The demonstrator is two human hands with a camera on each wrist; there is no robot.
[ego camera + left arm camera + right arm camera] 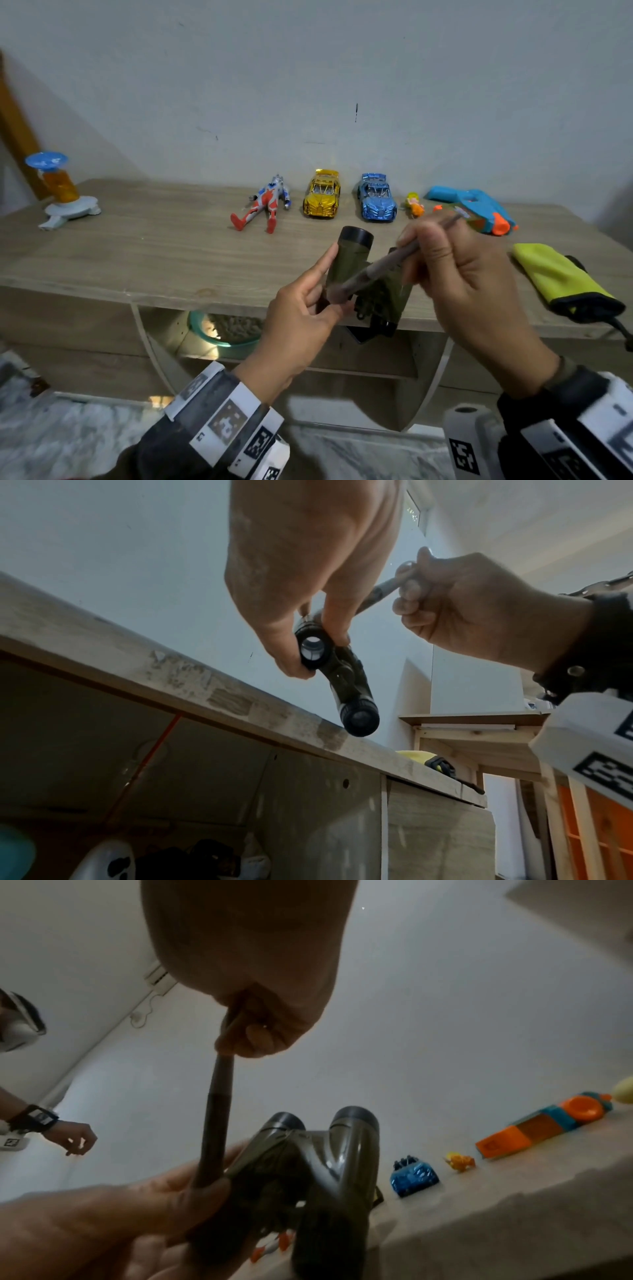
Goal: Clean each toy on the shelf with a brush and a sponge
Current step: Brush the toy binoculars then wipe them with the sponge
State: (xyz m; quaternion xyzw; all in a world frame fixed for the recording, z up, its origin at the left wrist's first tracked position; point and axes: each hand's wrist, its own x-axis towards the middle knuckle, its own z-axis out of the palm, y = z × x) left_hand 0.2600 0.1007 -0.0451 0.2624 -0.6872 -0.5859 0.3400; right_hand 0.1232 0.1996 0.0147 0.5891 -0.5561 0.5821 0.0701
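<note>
The olive toy binoculars are held at frame centre, above the shelf front edge, gripped at one eyepiece by the left hand. Their lower half is hidden behind both hands. The brush is pinched in the right hand; its blurred bristles are laid against the barrel beside the left thumb. Five toys are lined up along the wall: one figure, two cars, one small doll, one blaster.

Plain pale wall behind a light wooden shelf unit, marbled floor below
</note>
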